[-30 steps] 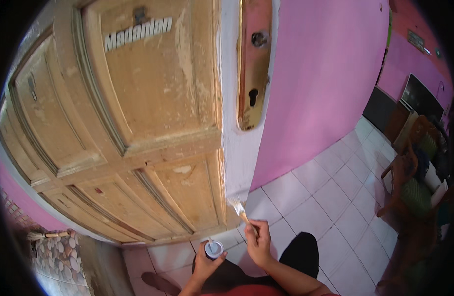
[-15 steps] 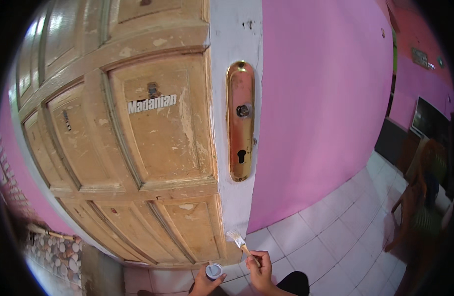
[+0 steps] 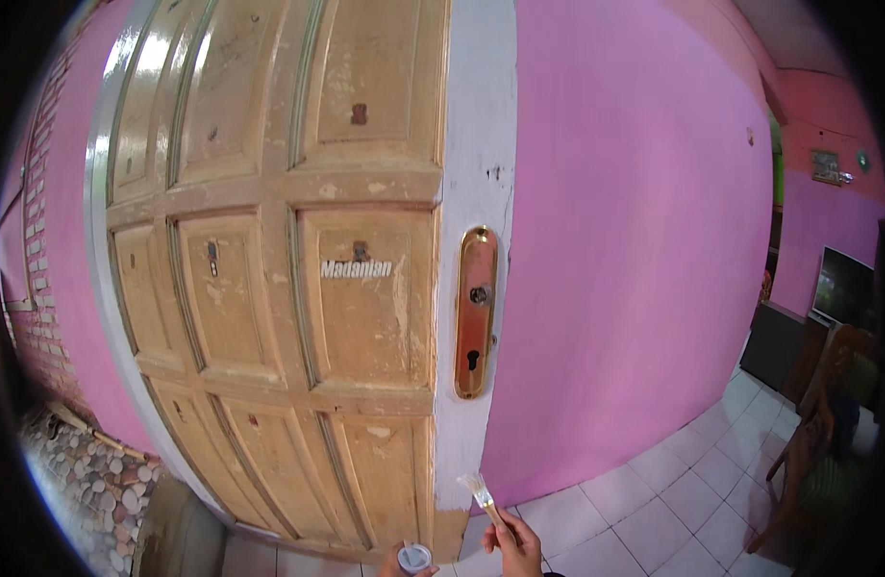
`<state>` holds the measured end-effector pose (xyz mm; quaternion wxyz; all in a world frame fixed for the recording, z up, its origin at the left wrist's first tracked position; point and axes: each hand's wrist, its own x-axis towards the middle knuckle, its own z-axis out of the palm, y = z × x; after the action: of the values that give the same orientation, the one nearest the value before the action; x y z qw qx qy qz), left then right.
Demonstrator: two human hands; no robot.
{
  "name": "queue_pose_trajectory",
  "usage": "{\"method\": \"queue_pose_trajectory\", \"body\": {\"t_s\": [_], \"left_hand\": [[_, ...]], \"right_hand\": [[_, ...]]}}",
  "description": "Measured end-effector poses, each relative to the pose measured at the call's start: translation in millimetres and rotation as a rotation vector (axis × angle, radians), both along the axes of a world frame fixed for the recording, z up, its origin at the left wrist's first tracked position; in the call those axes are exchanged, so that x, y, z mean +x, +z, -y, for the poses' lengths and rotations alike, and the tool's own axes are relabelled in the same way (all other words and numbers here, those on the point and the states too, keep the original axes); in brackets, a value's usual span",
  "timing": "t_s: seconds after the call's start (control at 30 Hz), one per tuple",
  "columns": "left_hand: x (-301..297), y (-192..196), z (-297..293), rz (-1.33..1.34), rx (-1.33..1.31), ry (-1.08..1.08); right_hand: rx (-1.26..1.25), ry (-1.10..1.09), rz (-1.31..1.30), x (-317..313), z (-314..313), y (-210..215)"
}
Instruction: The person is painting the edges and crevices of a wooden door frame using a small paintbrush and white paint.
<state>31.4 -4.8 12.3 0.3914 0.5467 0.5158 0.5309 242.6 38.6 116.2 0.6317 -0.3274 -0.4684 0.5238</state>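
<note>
My right hand (image 3: 516, 552) grips a paintbrush (image 3: 482, 493) by its wooden handle, with the pale bristles pointing up. The bristle tip is at the right side of the door's pale-painted edge strip (image 3: 458, 447), near where the paint stops; whether it touches cannot be told. Low in the view my left hand (image 3: 394, 565) is wrapped round a small round tub (image 3: 415, 558) with pale grey content or a lid. A brass lock plate (image 3: 476, 327) with a keyhole sits on the strip above. The panelled wooden door (image 3: 269, 337) shows worn, peeling varnish.
A pink wall (image 3: 625, 260) stands to the right above a white tiled floor (image 3: 654, 490). Wooden chairs (image 3: 808, 471) and a television (image 3: 843, 288) are at the far right. Pebbles (image 3: 96, 500) and a concrete step (image 3: 178, 539) lie at the lower left.
My view has tilted up, so the door and lock plate sit lower and my hands are nearer the bottom edge. Both hands keep their hold on the brush and the tub.
</note>
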Motion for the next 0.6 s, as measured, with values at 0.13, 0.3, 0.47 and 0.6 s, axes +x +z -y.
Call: {"method": "queue_pose_trajectory", "body": {"t_s": [0.13,0.3,0.47,0.6], "left_hand": [[-9,-9,-5,0.023,0.056,0.008],[-27,17,-1,0.050,-0.005,-0.026],[-45,-21,-5,-0.113,0.060,0.063],[-46,-43,-3,0.019,0.130,0.170]], "right_hand": [[-0.045,0.067,0.007,-2,10,-8],[-0.198,0.108,-0.096,-3,9,-39],[-0.187,0.170,-0.135,-11,15,-57],[-0.160,0.051,0.044,-24,28,-52]]}}
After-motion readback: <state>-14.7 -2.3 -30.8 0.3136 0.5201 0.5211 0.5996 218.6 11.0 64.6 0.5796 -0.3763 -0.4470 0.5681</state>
